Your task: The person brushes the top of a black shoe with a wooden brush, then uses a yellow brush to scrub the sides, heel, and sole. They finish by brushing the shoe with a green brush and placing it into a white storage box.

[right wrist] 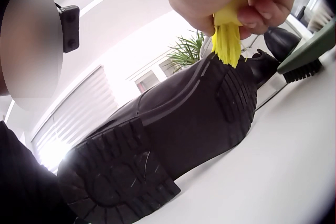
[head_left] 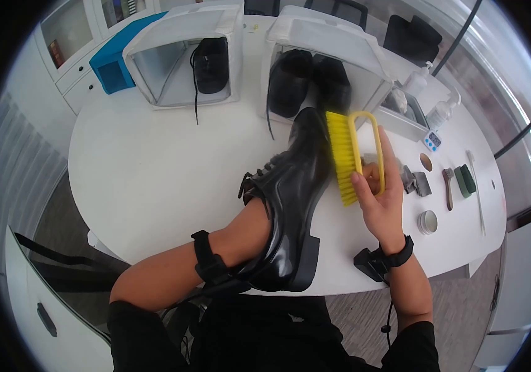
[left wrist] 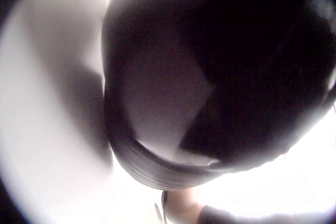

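Blk shoe (head_left: 296,183), toe fwd, axis ~fore-aft, R hand (head_left: 382,201) gripping brush (head_left: 342,155)

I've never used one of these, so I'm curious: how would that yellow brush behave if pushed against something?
The yellow brush is probably light, given its open, looped handle. The handle's solid rim suggests it is fairly stiff. The bristles would likely flex, being thin strands.
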A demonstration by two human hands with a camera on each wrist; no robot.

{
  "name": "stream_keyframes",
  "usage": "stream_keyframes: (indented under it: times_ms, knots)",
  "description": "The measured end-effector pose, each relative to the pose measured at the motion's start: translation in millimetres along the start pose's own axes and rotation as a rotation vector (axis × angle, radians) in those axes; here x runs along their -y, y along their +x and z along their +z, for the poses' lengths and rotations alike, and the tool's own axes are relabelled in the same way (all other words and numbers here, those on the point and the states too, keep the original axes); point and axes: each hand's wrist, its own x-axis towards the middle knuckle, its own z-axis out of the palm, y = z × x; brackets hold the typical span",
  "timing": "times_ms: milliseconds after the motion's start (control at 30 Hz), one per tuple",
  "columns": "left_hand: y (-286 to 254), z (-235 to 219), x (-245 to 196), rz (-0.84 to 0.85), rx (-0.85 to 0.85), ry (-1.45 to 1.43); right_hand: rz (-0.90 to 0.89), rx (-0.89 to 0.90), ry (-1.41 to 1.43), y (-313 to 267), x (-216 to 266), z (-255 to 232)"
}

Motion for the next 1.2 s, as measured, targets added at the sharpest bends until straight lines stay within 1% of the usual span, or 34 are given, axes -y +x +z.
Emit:
stream_keyframes:
  times_ms: [100,167,300,400,500,600,667,800,900,1000,1033,1100,1200]
  knots:
    - [1,-1,1,-0.019,0.013,-0.077,-0.006,0.004,-0.005,0,-1,0]
    - [2,0,-6,-0.112,-0.023,-0.157,-0.006,0.004,-0.001,0,-1,0]
    - [2,0,-2,-0.103,-0.024,-0.141,-0.003,0.006,-0.002,0,0,0]
    - [2,0,0,-0.123,-0.013,-0.196,-0.006,0.011,0.002,0,0,-1]
    - [1,1,1,-0.062,-0.029,-0.150,-0.005,0.011,0.012,-1,0,0]
    - [2,1,-2,-0.097,-0.018,-0.140,-0.004,0.009,0.026,0,-1,0]
    - [1,0,-3,-0.149,-0.012,-0.173,-0.003,0.010,0.034,0,-2,0]
    - [0,0,3,-0.166,-0.001,-0.153,-0.001,0.013,-0.004,0,-1,0]
    - [-1,0,3,-0.143,-0.024,-0.183,0.000,0.016,-0.009,-1,0,-1]
    - [-1,-1,5,-0.156,-0.012,-0.153,0.002,0.016,-0.012,-1,0,-1]
    - [-1,0,10,-0.089,-0.020,-0.134,0.003,0.014,-0.009,-1,0,-1]
    - [-2,0,14,-0.022,-0.027,-0.115,0.010,0.015,0.002,-1,0,-1]
    - [0,0,11,-0.029,-0.022,-0.064,0.023,0.013,0.012,-1,1,0]
